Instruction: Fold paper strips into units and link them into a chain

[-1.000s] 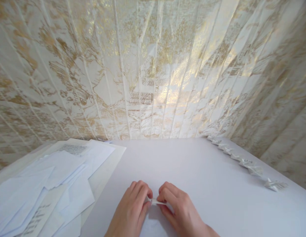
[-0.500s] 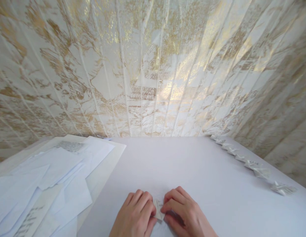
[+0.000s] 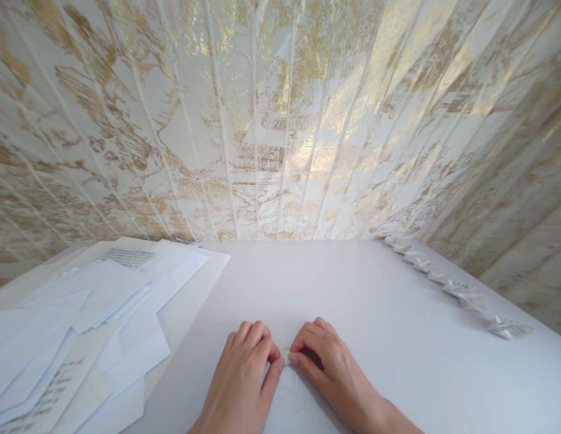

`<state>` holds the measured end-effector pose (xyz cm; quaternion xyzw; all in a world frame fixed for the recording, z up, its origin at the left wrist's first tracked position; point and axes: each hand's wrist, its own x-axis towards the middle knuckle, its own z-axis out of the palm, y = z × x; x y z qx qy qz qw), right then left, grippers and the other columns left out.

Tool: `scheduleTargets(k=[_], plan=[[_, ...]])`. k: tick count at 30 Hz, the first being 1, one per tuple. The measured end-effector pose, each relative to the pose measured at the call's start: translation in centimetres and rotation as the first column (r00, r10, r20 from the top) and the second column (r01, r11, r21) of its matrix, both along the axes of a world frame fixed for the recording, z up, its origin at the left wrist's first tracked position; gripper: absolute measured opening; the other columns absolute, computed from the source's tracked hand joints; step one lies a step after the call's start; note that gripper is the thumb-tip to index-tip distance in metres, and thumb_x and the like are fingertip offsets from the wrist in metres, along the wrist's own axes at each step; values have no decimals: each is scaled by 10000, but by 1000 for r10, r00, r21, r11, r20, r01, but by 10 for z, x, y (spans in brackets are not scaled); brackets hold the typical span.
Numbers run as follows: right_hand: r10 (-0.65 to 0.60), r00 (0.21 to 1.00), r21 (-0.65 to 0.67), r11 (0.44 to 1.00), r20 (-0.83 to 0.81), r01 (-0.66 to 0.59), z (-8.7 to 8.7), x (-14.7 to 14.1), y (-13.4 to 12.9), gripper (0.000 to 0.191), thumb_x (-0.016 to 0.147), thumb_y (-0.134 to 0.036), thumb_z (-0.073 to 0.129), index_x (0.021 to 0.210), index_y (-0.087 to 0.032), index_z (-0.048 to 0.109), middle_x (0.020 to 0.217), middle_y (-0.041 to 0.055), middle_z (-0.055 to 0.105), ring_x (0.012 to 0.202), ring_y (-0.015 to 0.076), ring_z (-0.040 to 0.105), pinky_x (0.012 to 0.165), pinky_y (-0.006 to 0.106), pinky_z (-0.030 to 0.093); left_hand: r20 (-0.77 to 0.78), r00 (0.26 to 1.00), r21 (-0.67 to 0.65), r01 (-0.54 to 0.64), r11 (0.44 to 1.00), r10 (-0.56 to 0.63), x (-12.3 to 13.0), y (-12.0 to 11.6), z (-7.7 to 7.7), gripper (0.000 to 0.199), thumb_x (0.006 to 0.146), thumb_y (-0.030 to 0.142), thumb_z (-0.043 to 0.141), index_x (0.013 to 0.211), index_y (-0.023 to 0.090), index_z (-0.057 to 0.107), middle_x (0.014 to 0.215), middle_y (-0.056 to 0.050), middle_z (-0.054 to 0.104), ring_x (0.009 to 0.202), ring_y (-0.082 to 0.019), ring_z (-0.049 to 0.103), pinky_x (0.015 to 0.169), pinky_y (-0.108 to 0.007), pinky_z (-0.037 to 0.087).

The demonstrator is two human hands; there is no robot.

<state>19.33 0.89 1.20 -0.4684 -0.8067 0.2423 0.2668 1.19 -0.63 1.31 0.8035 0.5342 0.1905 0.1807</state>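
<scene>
Between my fingertips is a small piece of folded paper (image 3: pixel 285 355), low over the white tabletop near its front. My left hand (image 3: pixel 250 374) pinches its left side with thumb and forefinger. From the other side, my right hand (image 3: pixel 328 361) grips it between thumb and fingers. Most of the paper is hidden by the fingers, so its folds cannot be made out. Along the right edge of the table runs a row of several small folded paper shapes (image 3: pixel 461 292), with one (image 3: pixel 509 327) lying nearer to me than the others.
A spread pile of loose paper sheets (image 3: pixel 122 289), some printed, covers the left of the white table (image 3: pixel 280 283). Something thin and blue, perhaps a pen (image 3: pixel 189 243), lies behind the pile. A white and gold patterned curtain (image 3: pixel 262 120) hangs along the back and right.
Both hands have shifted a little away from me with the folded paper and come closer together. Less of the paper shows now. The view has tilted slightly down.
</scene>
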Motion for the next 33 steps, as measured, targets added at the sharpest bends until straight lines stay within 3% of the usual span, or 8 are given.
scheduleTargets(k=[4,10,24,33], plan=[[-38,999,-8,999,0,38,-2,-1,-2,218,836,13,627,885,-194,579,803,-13,628,807,183,539,766,320,405,7,1000,28,-9,1000,9,1,2,-1,169,929,151,449,812,190,564,927,-38,562,925,-245,497,797,-416,380],[-24,999,9,1000,27,23,1,-6,0,211,857,6,598,800,-195,567,769,-19,626,772,175,527,754,319,388,-9,1000,66,-27,997,27,1,3,-6,172,941,170,444,810,185,554,916,-47,539,900,-252,468,797,-430,368],[-40,999,-60,997,-4,40,2,1,-2,197,811,-27,670,855,-192,573,811,-13,574,827,184,496,778,326,407,-125,991,71,-41,997,49,4,9,-9,131,918,103,513,835,160,597,963,-59,556,923,-253,481,809,-436,401],[-73,997,-37,997,37,74,1,2,4,199,868,-54,636,738,-190,570,876,17,571,876,203,506,804,353,432,-165,985,110,-39,993,57,4,7,-11,173,908,73,483,832,173,602,963,-51,572,919,-248,508,802,-449,443]])
